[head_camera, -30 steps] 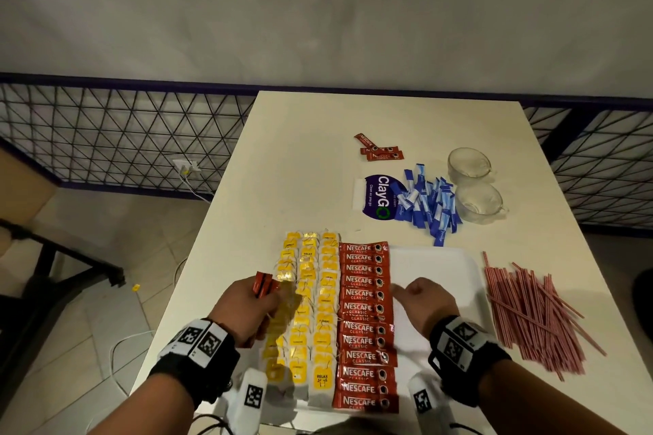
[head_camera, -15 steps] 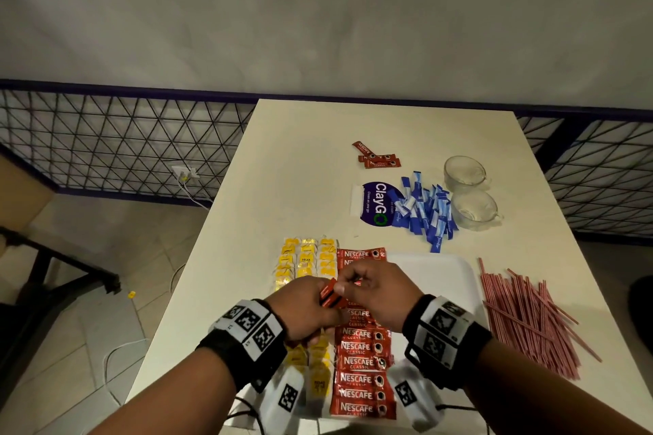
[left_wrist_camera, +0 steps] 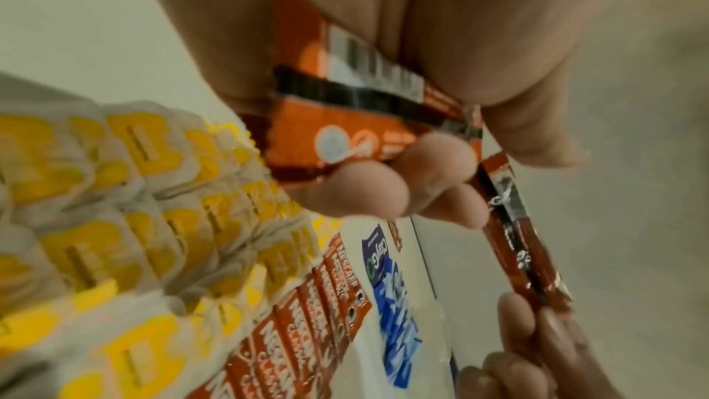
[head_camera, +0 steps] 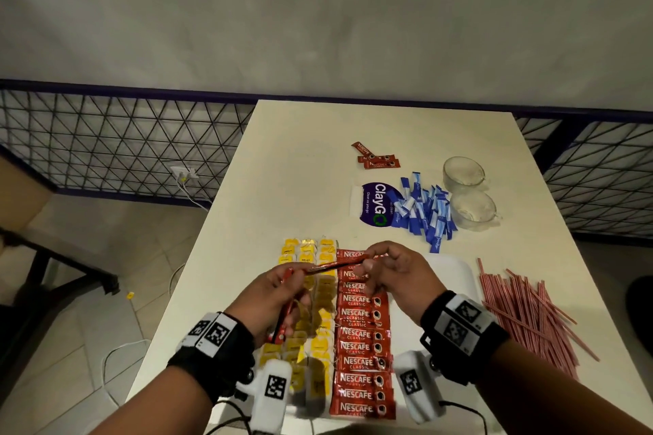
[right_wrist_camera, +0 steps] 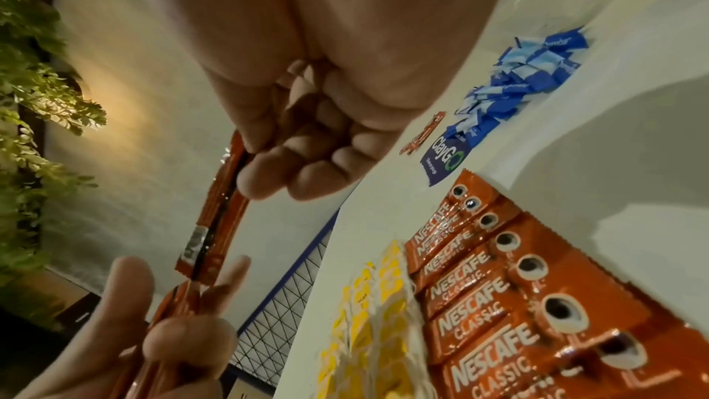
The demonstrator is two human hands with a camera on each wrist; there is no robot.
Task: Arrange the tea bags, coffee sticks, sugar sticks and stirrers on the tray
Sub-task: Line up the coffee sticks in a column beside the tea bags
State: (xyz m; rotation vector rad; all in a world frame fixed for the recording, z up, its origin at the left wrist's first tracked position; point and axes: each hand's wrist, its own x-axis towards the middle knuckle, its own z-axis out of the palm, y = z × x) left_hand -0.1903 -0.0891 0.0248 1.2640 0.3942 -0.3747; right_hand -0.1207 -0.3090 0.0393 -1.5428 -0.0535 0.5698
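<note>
My left hand (head_camera: 288, 284) grips a small bundle of red coffee sticks (left_wrist_camera: 345, 120) above the tea bags. One coffee stick (head_camera: 332, 267) stretches from that bundle to my right hand (head_camera: 367, 259), which pinches its far end. The wrist views show the same stick (left_wrist_camera: 514, 229) (right_wrist_camera: 218, 214) held between both hands. On the white tray (head_camera: 452, 268) lie three columns of yellow tea bags (head_camera: 325, 293) and a column of Nescafe coffee sticks (head_camera: 360, 346). Blue sugar sticks (head_camera: 427, 212) are piled beyond the tray. Red stirrers (head_camera: 523, 307) lie to its right.
Three loose coffee sticks (head_camera: 374, 159) lie far back on the table, with a ClayGo card (head_camera: 374, 208) beside the sugar pile. Two glass cups (head_camera: 463, 171) (head_camera: 473, 208) stand at the back right. The table's left edge (head_camera: 198, 258) drops to the floor.
My hands were apart a second ago, then met over the tray. Now the right hand has drawn one coffee stick out of the left hand's bundle, up and to the right.
</note>
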